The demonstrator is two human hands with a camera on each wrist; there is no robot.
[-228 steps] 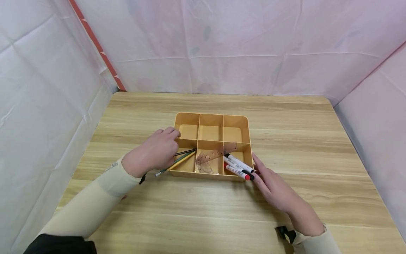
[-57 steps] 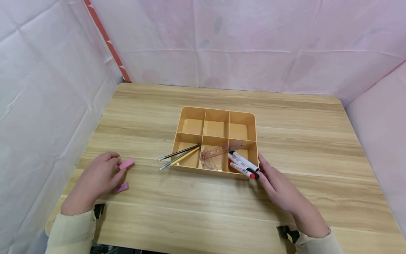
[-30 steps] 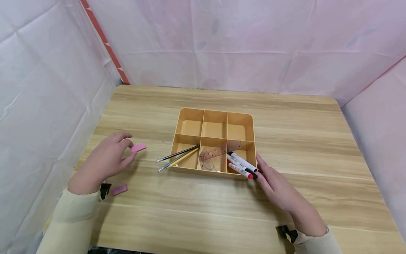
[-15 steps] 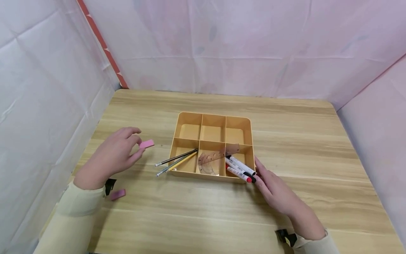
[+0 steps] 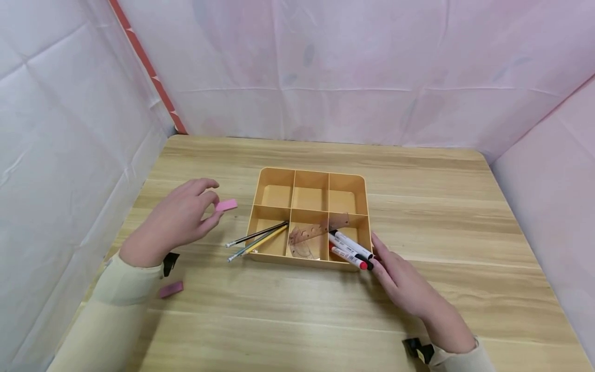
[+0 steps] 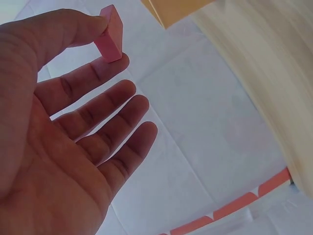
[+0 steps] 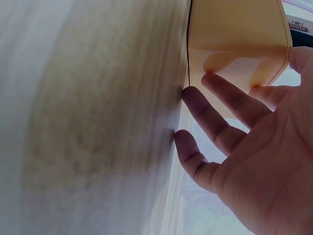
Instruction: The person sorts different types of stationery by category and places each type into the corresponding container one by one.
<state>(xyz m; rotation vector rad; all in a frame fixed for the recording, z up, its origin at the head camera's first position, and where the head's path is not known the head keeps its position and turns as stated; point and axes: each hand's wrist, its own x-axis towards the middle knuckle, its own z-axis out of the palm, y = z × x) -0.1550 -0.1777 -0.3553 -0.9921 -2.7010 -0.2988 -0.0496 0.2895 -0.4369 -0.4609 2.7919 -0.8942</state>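
My left hand [image 5: 183, 217] pinches a pink eraser [image 5: 226, 205] between thumb and index finger, above the table left of the organizer box. In the left wrist view the eraser [image 6: 111, 34] sits at the fingertips, the other fingers spread loosely. A second pink eraser [image 5: 171, 290] lies on the table near the left cuff. My right hand [image 5: 406, 284] rests its extended fingers against the right side of the tan organizer box [image 5: 309, 263]. In the right wrist view its fingertips touch the box wall [image 7: 239, 34], with the thumb by the rim.
Pencils [image 5: 260, 240] lean over the box's front-left compartment. A clear ruler [image 5: 316, 231] and protractor [image 5: 301, 249] lie in the front middle one. Several markers [image 5: 350, 248] stick out at front right. White cloth walls [image 5: 302, 113] enclose the wooden table [image 5: 288, 320].
The left hand was at the box, then took an eraser from the table at left and carried it up and right toward the box. The right hand stays at the box's side.
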